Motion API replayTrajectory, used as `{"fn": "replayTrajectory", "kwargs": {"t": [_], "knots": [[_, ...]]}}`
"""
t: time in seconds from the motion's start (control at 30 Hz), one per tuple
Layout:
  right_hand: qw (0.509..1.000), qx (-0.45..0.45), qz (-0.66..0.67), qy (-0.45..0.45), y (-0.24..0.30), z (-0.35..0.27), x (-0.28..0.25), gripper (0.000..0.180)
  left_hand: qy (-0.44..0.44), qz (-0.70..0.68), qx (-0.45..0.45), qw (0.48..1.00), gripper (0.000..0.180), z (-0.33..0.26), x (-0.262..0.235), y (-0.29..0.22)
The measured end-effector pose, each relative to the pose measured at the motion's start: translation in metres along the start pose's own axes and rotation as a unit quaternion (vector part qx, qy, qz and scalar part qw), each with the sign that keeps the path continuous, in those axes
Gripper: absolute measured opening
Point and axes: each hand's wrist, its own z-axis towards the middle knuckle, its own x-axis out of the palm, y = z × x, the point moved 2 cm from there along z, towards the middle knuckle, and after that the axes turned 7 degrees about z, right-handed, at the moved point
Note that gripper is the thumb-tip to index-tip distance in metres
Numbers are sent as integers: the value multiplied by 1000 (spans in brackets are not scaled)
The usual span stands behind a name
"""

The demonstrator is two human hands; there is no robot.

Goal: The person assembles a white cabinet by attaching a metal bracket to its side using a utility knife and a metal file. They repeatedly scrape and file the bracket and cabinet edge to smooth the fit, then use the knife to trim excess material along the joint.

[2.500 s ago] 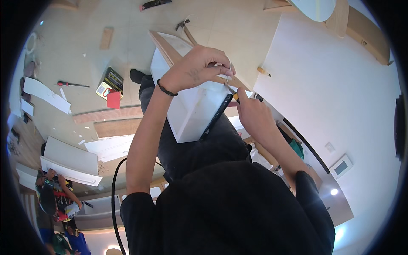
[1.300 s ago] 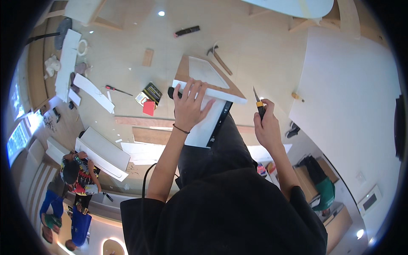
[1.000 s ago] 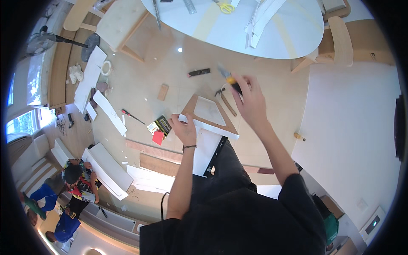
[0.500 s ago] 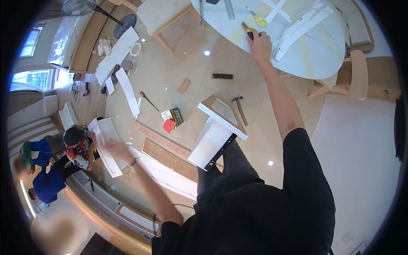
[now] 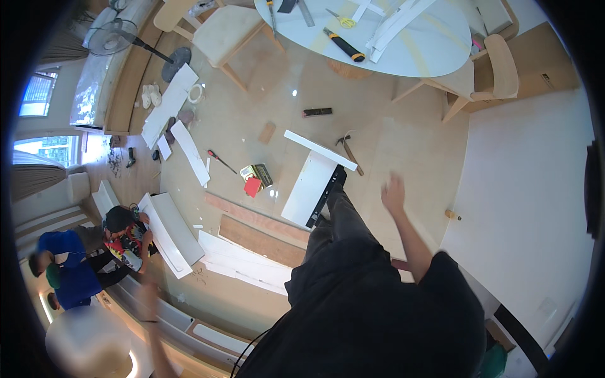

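My right hand [image 5: 393,194] hangs in the air to the right of my legs, holding nothing, its fingers loosely apart. Below it is bare tiled floor, with a claw hammer [image 5: 350,156] lying to its left. My left hand [image 5: 149,296] is low at the left, smeared by motion, so its fingers cannot be read. A utility knife [image 5: 345,45] with a black and yellow handle lies near the edge of the round white table [image 5: 435,53]. Against my feet stands a white board piece [image 5: 309,186] with a crosswise panel [image 5: 319,150] at its far end.
Yellow scissors [image 5: 342,20] and white strips [image 5: 397,26] lie on the table. On the floor are a screwdriver [image 5: 222,161], a small box [image 5: 259,174], wooden planks [image 5: 261,239] and white panels [image 5: 242,264]. At the left, a person [image 5: 126,236] handles a long white panel [image 5: 171,233]; others are beside them.
My right hand has let go of the utility knife on the table and come back beside my legs. My left hand has swung down and left. The view has shifted.
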Motion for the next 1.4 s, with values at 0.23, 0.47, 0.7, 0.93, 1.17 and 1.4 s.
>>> {"fn": "replayTrajectory", "kwargs": {"t": [0.23, 0.47, 0.7, 0.93, 1.17, 1.4], "knots": [[846, 280, 28, 453, -179, -264, 14, 42, 59, -307, -53, 948, 19, -57, 201, -357], [926, 66, -138, 346, -119, -112, -25, 36, -33, -374, -130, 918, 40, 21, 168, -494], [949, -89, -43, 299, -35, 126, -10, 31, -101, -331, -197, 917, 42, 124, 183, -525], [895, -168, -141, 389, -61, 306, 127, 33, -158, -191, -304, 920, 49, 217, 237, -564], [868, -159, -160, 442, -119, 362, 246, 42, -153, -218, -341, 902, 51, 217, 240, -570], [841, -228, -290, 395, -133, 439, 442, 44, -148, -208, -377, 891, 55, 207, 248, -571]]}}
